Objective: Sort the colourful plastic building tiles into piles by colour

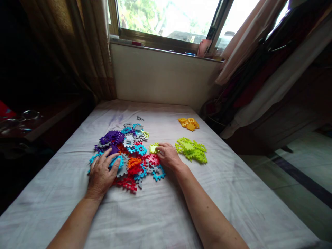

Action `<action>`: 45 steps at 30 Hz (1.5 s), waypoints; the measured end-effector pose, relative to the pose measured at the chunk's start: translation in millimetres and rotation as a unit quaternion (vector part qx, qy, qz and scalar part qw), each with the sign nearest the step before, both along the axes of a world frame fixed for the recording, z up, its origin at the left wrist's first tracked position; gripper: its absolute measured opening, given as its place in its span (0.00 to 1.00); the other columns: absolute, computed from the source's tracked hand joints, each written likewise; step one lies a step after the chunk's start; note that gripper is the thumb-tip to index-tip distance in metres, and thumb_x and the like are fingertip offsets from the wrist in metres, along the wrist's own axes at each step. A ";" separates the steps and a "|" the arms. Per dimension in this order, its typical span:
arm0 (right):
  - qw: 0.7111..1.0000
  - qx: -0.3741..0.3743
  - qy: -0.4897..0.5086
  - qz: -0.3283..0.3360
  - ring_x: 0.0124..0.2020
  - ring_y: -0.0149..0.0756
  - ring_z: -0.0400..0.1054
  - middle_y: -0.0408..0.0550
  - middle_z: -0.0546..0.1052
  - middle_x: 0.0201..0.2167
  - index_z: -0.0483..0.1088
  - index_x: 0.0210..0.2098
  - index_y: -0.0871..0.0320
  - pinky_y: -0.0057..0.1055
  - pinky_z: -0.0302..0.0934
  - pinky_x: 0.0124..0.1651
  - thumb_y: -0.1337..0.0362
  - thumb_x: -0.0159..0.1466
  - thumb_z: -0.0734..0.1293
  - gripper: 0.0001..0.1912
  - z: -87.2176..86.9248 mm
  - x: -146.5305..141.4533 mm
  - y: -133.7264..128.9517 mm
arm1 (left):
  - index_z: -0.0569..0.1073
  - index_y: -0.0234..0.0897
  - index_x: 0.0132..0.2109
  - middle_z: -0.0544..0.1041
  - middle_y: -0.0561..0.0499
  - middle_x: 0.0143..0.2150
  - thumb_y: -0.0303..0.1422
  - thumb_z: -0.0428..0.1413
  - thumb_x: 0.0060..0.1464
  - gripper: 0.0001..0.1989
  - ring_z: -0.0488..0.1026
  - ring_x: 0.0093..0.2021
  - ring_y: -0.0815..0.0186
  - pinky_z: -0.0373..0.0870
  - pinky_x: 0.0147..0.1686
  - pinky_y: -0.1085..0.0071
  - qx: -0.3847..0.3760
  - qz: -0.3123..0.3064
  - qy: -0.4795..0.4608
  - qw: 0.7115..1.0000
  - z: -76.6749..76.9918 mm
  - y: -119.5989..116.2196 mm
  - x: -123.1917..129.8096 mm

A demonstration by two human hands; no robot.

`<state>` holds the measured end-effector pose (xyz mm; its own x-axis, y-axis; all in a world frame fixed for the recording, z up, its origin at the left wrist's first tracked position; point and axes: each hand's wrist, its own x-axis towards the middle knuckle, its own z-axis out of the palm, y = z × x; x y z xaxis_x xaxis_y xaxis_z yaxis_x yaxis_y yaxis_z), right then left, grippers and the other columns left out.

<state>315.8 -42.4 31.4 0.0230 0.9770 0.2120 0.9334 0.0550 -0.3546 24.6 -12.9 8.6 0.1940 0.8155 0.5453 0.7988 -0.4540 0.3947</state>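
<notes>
A mixed pile of flat plastic interlocking pieces in purple, red, blue, white, grey and orange spreads over the left half of the cloth. My left hand [101, 173] lies on its left side, fingers spread over blue pieces [118, 163] and a purple one. At the pile's right edge, my right hand [168, 155] has its fingers closed on a lime green interlocking piece [153, 148]; the fingertips are partly hidden. Just below that piece lies a red window-shaped piece [153, 159]. Right of my right hand sits a separate heap of lime green pieces [192, 149].
A small heap of yellow-orange pieces [189, 123] lies farther back on the right. One grey triangular piece [140, 118] is beyond the mixed pile. The white cloth [155, 221] covers the surface up to a wall [160, 74] under a window. Clothes hang at the right.
</notes>
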 end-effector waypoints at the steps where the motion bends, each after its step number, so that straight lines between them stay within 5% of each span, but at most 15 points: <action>1: 1.000 -0.011 -0.011 0.001 0.54 0.41 0.68 0.46 0.77 0.53 0.78 0.43 0.49 0.39 0.60 0.58 0.66 0.63 0.67 0.11 -1.2 -1.9 0.3 | 0.78 0.45 0.48 0.75 0.46 0.58 0.46 0.47 0.60 0.19 0.71 0.58 0.54 0.60 0.63 0.52 0.000 0.000 0.001 1.000 0.0 0.0 0.0; 8: 0.996 0.083 -0.013 -0.036 0.50 0.39 0.70 0.49 0.79 0.48 0.77 0.43 0.53 0.33 0.60 0.56 0.63 0.69 0.59 0.14 1.4 8.3 -3.9 | 0.78 0.44 0.48 0.75 0.45 0.58 0.48 0.46 0.61 0.21 0.72 0.58 0.53 0.61 0.62 0.51 0.001 0.000 0.005 1.000 1.9 -0.7 0.6; 15: 0.921 0.145 0.080 -0.353 0.40 0.41 0.73 0.52 0.81 0.40 0.76 0.47 0.58 0.32 0.62 0.43 0.60 0.66 0.58 0.18 29.9 91.9 -25.5 | 0.78 0.43 0.48 0.75 0.44 0.58 0.47 0.46 0.61 0.21 0.71 0.58 0.52 0.61 0.62 0.50 0.001 0.000 0.011 1.000 2.1 -1.6 0.6; 19: 0.896 0.093 0.085 -0.425 0.37 0.42 0.72 0.52 0.80 0.36 0.78 0.45 0.57 0.32 0.60 0.39 0.60 0.65 0.60 0.17 26.6 120.7 -39.1 | 0.77 0.44 0.48 0.75 0.45 0.58 0.47 0.46 0.61 0.20 0.71 0.58 0.53 0.61 0.62 0.51 0.004 0.001 0.011 1.000 0.9 -1.1 0.1; 25: 0.913 0.121 0.008 -0.391 0.50 0.48 0.68 0.61 0.76 0.48 0.77 0.48 0.61 0.41 0.61 0.53 0.62 0.65 0.62 0.18 24.6 106.0 -33.4 | 0.78 0.42 0.48 0.75 0.44 0.58 0.48 0.45 0.62 0.22 0.71 0.58 0.53 0.61 0.62 0.52 0.003 0.002 0.019 1.000 2.1 -0.7 0.0; 28: 0.950 0.133 0.002 -0.281 0.51 0.46 0.68 0.58 0.76 0.49 0.77 0.47 0.60 0.40 0.59 0.57 0.63 0.65 0.62 0.16 25.1 72.6 -20.9 | 0.78 0.41 0.48 0.75 0.43 0.59 0.48 0.44 0.62 0.23 0.71 0.58 0.52 0.61 0.62 0.51 0.000 0.002 0.021 1.000 2.9 -1.4 0.5; 31: 0.989 0.060 0.010 -0.132 0.50 0.41 0.69 0.52 0.78 0.48 0.77 0.47 0.55 0.35 0.60 0.56 0.61 0.66 0.63 0.14 21.5 27.9 -7.6 | 0.78 0.41 0.48 0.75 0.42 0.59 0.48 0.44 0.62 0.24 0.72 0.57 0.52 0.61 0.62 0.49 -0.001 -0.001 0.019 1.000 3.7 -2.5 1.3; 33: 0.996 -0.006 0.007 -0.094 0.51 0.40 0.69 0.50 0.78 0.48 0.77 0.47 0.52 0.33 0.61 0.55 0.57 0.66 0.64 0.14 19.5 1.7 -0.1 | 0.78 0.42 0.48 0.75 0.43 0.59 0.48 0.44 0.62 0.23 0.72 0.57 0.52 0.61 0.62 0.49 0.000 -0.001 0.019 1.000 3.9 -3.0 1.6; 38: 0.987 -0.115 -0.042 -0.104 0.51 0.43 0.69 0.52 0.76 0.50 0.78 0.44 0.54 0.33 0.63 0.48 0.48 0.63 0.66 0.19 23.4 -25.5 13.4 | 0.78 0.43 0.48 0.75 0.44 0.59 0.47 0.45 0.62 0.22 0.72 0.57 0.52 0.61 0.62 0.49 0.005 0.001 0.019 1.000 3.4 -2.7 1.2; 45: 0.983 -0.110 -0.086 -0.122 0.45 0.40 0.73 0.52 0.80 0.44 0.76 0.47 0.54 0.31 0.61 0.44 0.57 0.69 0.59 0.16 31.1 -20.4 12.7 | 0.78 0.43 0.49 0.74 0.44 0.59 0.47 0.45 0.62 0.22 0.71 0.57 0.53 0.60 0.62 0.49 0.003 0.001 0.022 1.000 1.4 -1.7 0.4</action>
